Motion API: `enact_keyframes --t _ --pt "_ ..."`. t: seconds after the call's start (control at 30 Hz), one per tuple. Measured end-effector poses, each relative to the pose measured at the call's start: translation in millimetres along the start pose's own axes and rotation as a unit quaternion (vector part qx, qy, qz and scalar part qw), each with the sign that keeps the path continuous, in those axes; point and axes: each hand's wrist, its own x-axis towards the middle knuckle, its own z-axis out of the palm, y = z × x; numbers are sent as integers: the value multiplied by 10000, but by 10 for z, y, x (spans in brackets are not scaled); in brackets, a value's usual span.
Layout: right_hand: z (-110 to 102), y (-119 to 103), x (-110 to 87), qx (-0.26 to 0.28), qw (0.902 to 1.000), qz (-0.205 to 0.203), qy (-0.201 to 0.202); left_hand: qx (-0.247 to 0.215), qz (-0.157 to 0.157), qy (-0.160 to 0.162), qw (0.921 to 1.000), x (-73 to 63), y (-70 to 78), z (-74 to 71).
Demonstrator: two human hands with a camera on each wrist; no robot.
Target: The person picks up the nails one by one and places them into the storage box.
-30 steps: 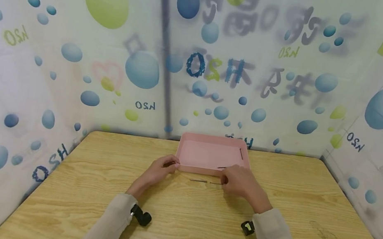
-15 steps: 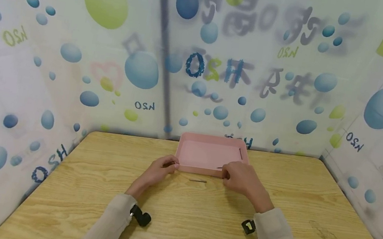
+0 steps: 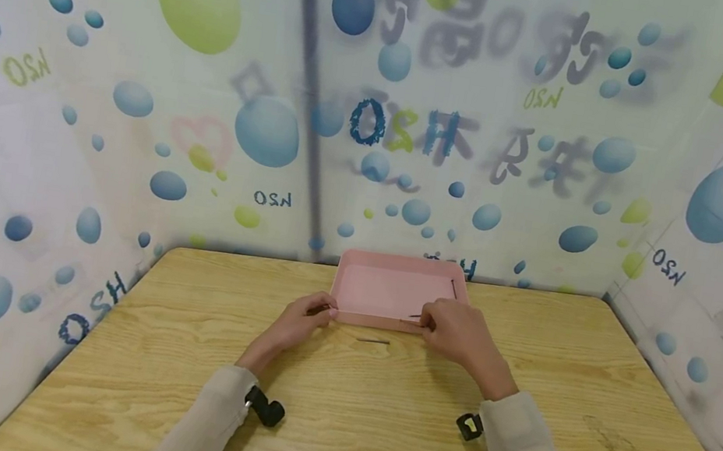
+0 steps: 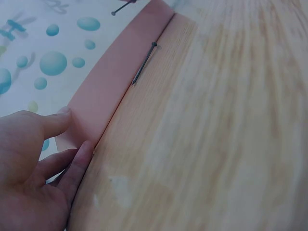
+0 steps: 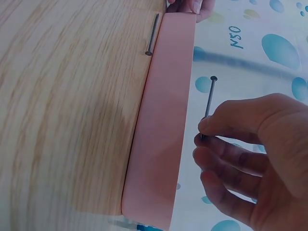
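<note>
My right hand (image 3: 458, 334) pinches a nail (image 5: 210, 98) between thumb and fingertips, its head pointing left, level with the front rim of a pink tray (image 3: 387, 289). At the tray's front left corner, my left hand (image 3: 298, 320) holds on, thumb by the rim and fingers against the wall, as the left wrist view shows. Another nail (image 3: 373, 340) lies on the table just before the tray, parallel to its front wall. Inside the tray are a dark nail (image 3: 454, 290) along the right side and a second dark piece (image 3: 415, 315), partly hidden behind my right hand.
The wooden table (image 3: 332, 410) reaches back to a printed curtain (image 3: 199, 176) with blue and green dots. Behind the tray, the curtain stands close to its far wall. More printed sheeting flanks the table on both sides.
My right hand has taken one of the two nails from the table and lifted it slightly to the tray's rim. The left hand and the tray stay about where they were.
</note>
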Motion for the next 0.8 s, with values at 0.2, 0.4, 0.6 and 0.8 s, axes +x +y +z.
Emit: enact_keyframes --t 0.2,0.4,0.6,0.8 --pt "-17 -4 4 13 10000 76 64 -79 0 85 9999 5 -25 13" --pt "-18 7 1 -49 9998 148 151 -119 -64 74 9999 -43 79 18" --pt "-3 43 -3 -67 9992 354 191 -119 -66 -186 9997 -104 257 -38" --pt "34 98 5 -90 9979 626 147 -52 -19 -102 9999 -36 89 -7"
